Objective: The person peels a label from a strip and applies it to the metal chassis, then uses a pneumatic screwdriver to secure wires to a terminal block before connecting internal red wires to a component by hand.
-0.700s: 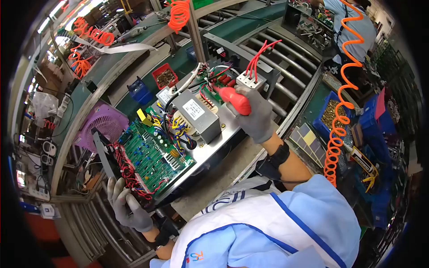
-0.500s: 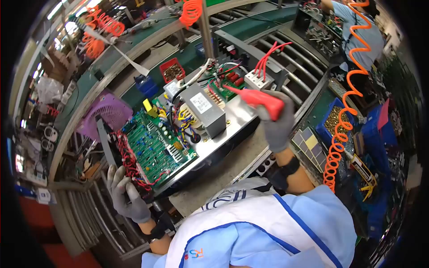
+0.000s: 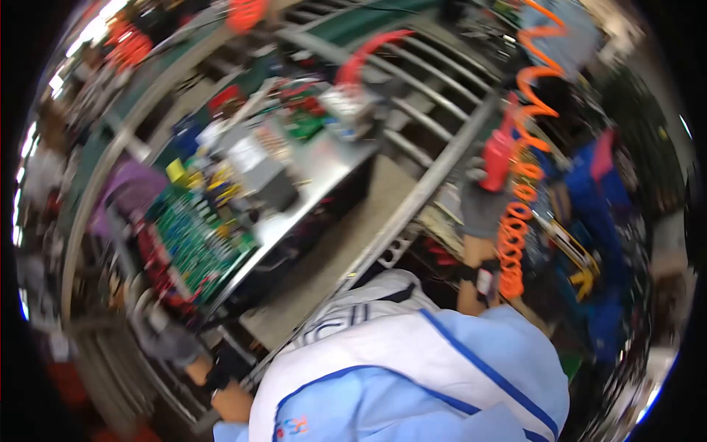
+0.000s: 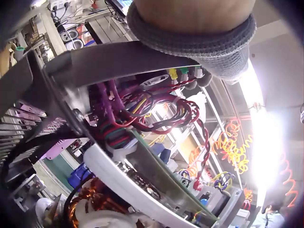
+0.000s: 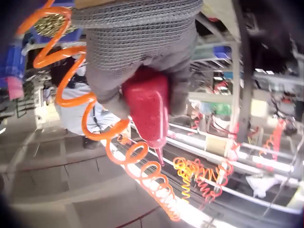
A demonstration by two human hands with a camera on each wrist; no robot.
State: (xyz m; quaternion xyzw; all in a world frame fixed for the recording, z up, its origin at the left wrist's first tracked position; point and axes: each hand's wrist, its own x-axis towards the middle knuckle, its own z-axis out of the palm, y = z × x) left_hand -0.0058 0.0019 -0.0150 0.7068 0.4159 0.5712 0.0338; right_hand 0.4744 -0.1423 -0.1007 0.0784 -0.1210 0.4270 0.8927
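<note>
My gloved right hand (image 3: 482, 210) grips a red squeeze bottle (image 3: 499, 158) with a thin pointed nozzle, out to the right of the conveyor. In the right wrist view the fingers wrap the bottle (image 5: 148, 107) and its nozzle points away from the palm. My gloved left hand (image 3: 163, 337), blurred, rests with relaxed fingers at the near left corner of an electronics chassis (image 3: 298, 221). The left wrist view shows a dark metal panel (image 4: 118, 59) beside it, with its fingers mostly hidden. The chassis carries a green circuit board (image 3: 195, 232), a grey metal box (image 3: 276, 184) and bundled wires.
Rollers (image 3: 434, 99) of a conveyor run behind the chassis. An orange coiled hose (image 3: 515, 243) hangs close beside my right hand. Blue bins (image 3: 600, 173) stand at the right, near a yellow-tipped tube (image 3: 567, 247). A purple fan (image 3: 129, 188) is at the left.
My right hand has carried the red bottle away from the chassis to the right and lowered it beside the coiled hose. The head view has swung right. The left hand stays at the corner.
</note>
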